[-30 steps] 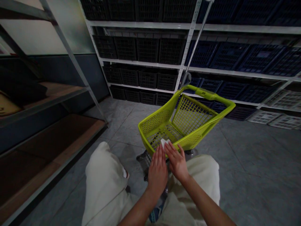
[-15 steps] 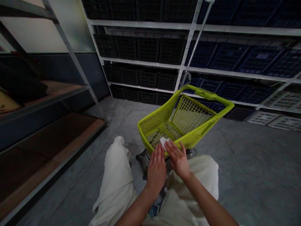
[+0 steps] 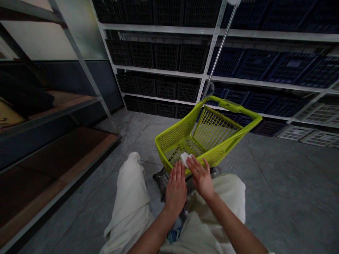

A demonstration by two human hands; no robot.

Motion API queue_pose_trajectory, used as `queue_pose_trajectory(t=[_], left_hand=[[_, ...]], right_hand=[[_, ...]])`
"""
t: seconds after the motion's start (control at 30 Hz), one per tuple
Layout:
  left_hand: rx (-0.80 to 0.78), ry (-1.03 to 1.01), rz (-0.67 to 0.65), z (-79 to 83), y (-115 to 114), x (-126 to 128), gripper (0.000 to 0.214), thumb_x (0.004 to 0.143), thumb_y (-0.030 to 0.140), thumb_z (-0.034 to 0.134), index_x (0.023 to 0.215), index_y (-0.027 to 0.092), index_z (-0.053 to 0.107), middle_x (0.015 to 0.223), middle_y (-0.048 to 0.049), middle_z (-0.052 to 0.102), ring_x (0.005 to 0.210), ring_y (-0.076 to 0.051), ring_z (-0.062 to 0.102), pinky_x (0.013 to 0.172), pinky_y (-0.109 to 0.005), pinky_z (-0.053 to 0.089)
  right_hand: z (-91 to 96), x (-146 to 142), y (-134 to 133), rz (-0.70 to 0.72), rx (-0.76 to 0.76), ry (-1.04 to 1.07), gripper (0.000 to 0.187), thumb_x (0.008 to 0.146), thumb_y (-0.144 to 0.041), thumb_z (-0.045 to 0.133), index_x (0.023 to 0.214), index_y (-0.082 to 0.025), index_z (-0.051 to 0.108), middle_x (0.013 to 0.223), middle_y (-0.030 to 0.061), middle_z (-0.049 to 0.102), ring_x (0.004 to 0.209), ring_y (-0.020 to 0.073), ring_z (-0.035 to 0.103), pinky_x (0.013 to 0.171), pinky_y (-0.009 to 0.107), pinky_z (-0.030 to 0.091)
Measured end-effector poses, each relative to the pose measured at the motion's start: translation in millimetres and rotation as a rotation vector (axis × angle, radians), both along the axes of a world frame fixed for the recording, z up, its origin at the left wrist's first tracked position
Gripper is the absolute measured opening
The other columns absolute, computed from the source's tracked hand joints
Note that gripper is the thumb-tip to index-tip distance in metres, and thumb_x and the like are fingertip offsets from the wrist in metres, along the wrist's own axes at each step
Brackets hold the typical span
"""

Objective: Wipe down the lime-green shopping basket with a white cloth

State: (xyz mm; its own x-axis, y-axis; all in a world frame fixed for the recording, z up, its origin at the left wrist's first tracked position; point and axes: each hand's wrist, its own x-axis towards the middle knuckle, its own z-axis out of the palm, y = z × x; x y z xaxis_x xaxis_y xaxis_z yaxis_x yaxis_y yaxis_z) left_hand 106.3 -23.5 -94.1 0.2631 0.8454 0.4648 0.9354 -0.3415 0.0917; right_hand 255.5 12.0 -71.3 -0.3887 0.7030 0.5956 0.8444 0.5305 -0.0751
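A small lime-green plastic shopping cart (image 3: 174, 135) stands right in front of me, with a lime handle bar (image 3: 235, 105) at its far end. A crumpled white cloth or tissue (image 3: 184, 158) lies at the cart's near rim, its lower part hidden by my hands. My left hand (image 3: 176, 190) is flat and upright, its fingertips just beside the white piece. My right hand (image 3: 200, 178) angles in from the right, with its fingers against that piece. The two hands nearly touch. The cart's wheeled base (image 3: 161, 180) shows partly below them.
Metal shelving (image 3: 159, 68) full of black and dark blue crates lines the far wall. White crates (image 3: 319, 114) sit low at the right. A metal shelf with wooden boards (image 3: 58, 158) stands close at the left. My pale trousers (image 3: 129, 204) fill the bottom, above a grey tiled floor.
My hands have drifted slightly apart and stay at the white piece. My pale trouser leg has shifted right, and the cart's far end has moved slightly left in the view.
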Motion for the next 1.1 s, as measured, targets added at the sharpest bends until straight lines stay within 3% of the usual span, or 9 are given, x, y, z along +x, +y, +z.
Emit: queue_pose_trajectory(t=[0.1, 0.23, 0.33, 0.5, 0.6, 0.73, 0.83, 1.0, 1.1], left_hand=[[0.0, 0.006, -0.005, 0.7, -1, -3, 0.071, 0.09, 0.015, 0.046, 0.155, 0.002, 0.018, 0.16, -0.0194, 0.028, 0.149, -0.029, 0.027, 0.119, -0.042, 0.033], [-0.009, 0.005, -0.012, 1.2, -1, -3, 0.076, 0.089, 0.013, 0.046, 0.156, 0.003, 0.011, 0.162, -0.018, 0.024, 0.15, -0.028, 0.023, 0.119, -0.042, 0.032], [-0.021, 0.007, -0.004, 0.0, -1, -1, 0.077, 0.089, 0.015, 0.048, 0.156, 0.002, 0.012, 0.162, -0.0184, 0.023, 0.151, -0.029, 0.021, 0.12, -0.043, 0.032], [-0.024, 0.022, 0.005, -2.9, -1, 0, 0.076, 0.09, 0.018, 0.049, 0.155, 0.002, 0.014, 0.162, -0.0183, 0.023, 0.15, -0.029, 0.022, 0.12, -0.043, 0.032], [-0.018, 0.029, 0.003, -2.3, -1, -2, 0.075, 0.09, 0.016, 0.047, 0.156, 0.003, 0.013, 0.162, -0.0178, 0.023, 0.15, -0.029, 0.023, 0.12, -0.043, 0.032], [-0.015, 0.021, -0.006, 1.1, -2, -4, 0.075, 0.09, 0.015, 0.044, 0.156, 0.004, 0.01, 0.163, -0.0169, 0.021, 0.151, -0.027, 0.022, 0.119, -0.042, 0.033], [-0.019, 0.016, -0.01, 2.8, -1, -3, 0.075, 0.09, 0.014, 0.044, 0.156, 0.004, 0.01, 0.163, -0.0169, 0.02, 0.151, -0.027, 0.021, 0.119, -0.041, 0.033], [-0.02, 0.024, -0.01, 3.1, -1, -3, 0.072, 0.09, 0.013, 0.043, 0.156, 0.005, 0.015, 0.163, -0.0162, 0.022, 0.151, -0.027, 0.022, 0.12, -0.042, 0.032], [-0.024, 0.038, -0.015, 3.7, -1, -5, 0.072, 0.09, 0.012, 0.043, 0.155, 0.003, 0.015, 0.163, -0.0168, 0.021, 0.151, -0.027, 0.021, 0.12, -0.042, 0.033]], right_hand=[[4.9, 9, 1, 0.092, -0.027, -0.078, 0.066, 0.084, -0.004, 0.042, 0.147, -0.023, 0.043, 0.145, 0.0063, 0.056, 0.141, 0.0188, 0.043, 0.122, 0.047, 0.012], [12.4, 58, 32, -0.132, 0.019, -0.012, 0.057, 0.084, -0.004, 0.043, 0.136, -0.024, 0.055, 0.137, 0.0057, 0.063, 0.135, 0.0221, 0.051, 0.121, 0.051, 0.014], [10.6, 60, 36, -0.267, 0.053, 0.037, 0.058, 0.082, -0.003, 0.044, 0.135, -0.022, 0.056, 0.136, 0.0063, 0.064, 0.135, 0.0236, 0.052, 0.12, 0.052, 0.016], [2.6, 11, 0, -0.023, -0.018, -0.059, 0.071, 0.081, -0.001, 0.042, 0.149, -0.02, 0.04, 0.148, 0.0076, 0.053, 0.144, 0.0195, 0.039, 0.122, 0.045, 0.013], [5.7, 20, 1, 0.073, -0.037, -0.125, 0.069, 0.084, -0.002, 0.041, 0.149, -0.023, 0.039, 0.149, 0.0054, 0.052, 0.143, 0.0179, 0.04, 0.122, 0.046, 0.012], [10.7, 62, 28, -0.132, 0.0, -0.036, 0.063, 0.084, -0.003, 0.043, 0.143, -0.026, 0.048, 0.142, 0.0043, 0.059, 0.14, 0.0222, 0.046, 0.12, 0.052, 0.016], [7.0, 57, 31, -0.264, 0.02, 0.034, 0.066, 0.08, -0.001, 0.043, 0.141, -0.024, 0.05, 0.14, 0.0056, 0.06, 0.139, 0.024, 0.047, 0.12, 0.052, 0.018], [-0.5, 3, -1, 0.019, -0.02, -0.064, 0.072, 0.078, 0.0, 0.041, 0.147, -0.02, 0.043, 0.147, 0.0062, 0.053, 0.145, 0.0187, 0.038, 0.121, 0.044, 0.02], [4.5, 15, 3, 0.091, -0.039, -0.112, 0.07, 0.08, -0.001, 0.04, 0.146, -0.023, 0.044, 0.147, 0.0051, 0.054, 0.143, 0.0176, 0.04, 0.122, 0.045, 0.016]])
